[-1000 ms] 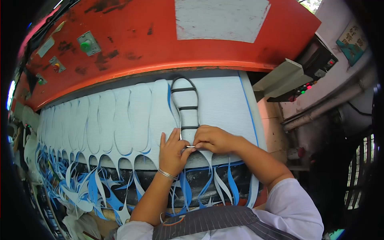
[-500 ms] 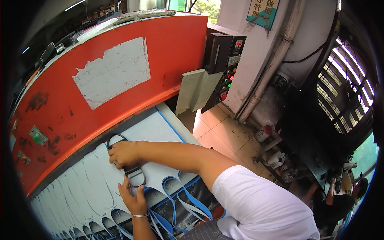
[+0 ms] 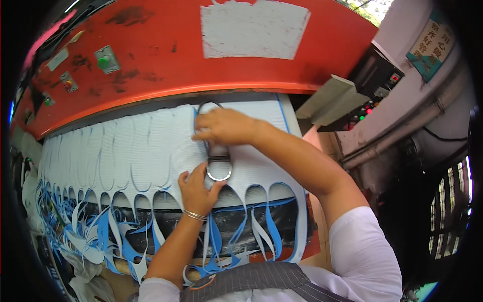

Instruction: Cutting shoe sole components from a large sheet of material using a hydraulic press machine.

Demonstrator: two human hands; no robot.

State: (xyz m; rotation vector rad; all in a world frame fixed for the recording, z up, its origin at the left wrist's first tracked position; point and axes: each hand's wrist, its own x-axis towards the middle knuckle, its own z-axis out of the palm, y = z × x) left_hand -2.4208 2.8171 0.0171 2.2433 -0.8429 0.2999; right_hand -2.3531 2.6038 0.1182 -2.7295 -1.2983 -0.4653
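A long, rounded metal cutting die with crossbars stands on a white ribbed sheet with blue edges. My right hand is closed over the die's far half, hiding that part. At the near end, my left hand has its fingers spread, with the index finger and thumb by the rim. Curved cuts run in a row across the sheet left of the die. Along the near edge, rounded notches leave thin strips hanging down.
An orange-red machine beam spans the far side, with a green button at left. A bent metal plate and a control box stand at the far right. Blue and white offcuts hang over the near left edge.
My view has swung left and down, so the sheet and both arms show more fully. Both hands remain at the die, my right hand still over its far half.
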